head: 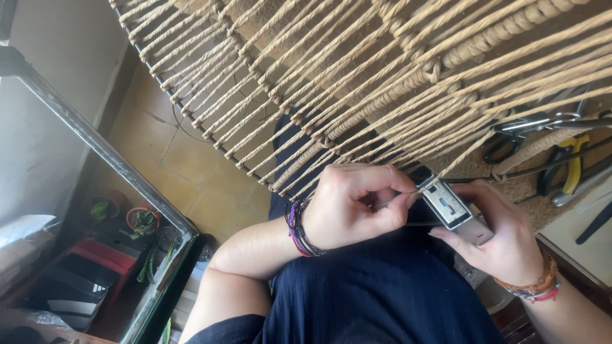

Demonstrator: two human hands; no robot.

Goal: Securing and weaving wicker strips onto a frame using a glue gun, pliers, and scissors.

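Note:
A beige woven cord panel (357, 70) hangs across the top of the view, strung on a thin dark metal frame. My left hand (350, 207), with a purple bracelet at the wrist, pinches a loose cord end (408, 196) between thumb and forefinger at the panel's lower edge. My right hand (503, 239), wearing orange and red bracelets, grips a silver and black metal lighter (454, 210). The lighter's top touches the pinched cord end. Both hands rest above my lap in dark blue cloth (376, 293).
Scissors (529, 127) and yellow-handled pliers (570, 162) lie on a surface at the right behind the cords. A metal-edged glass pane (108, 156) runs diagonally at the left, with potted plants (141, 220) and a red box below it. The floor is yellow tile.

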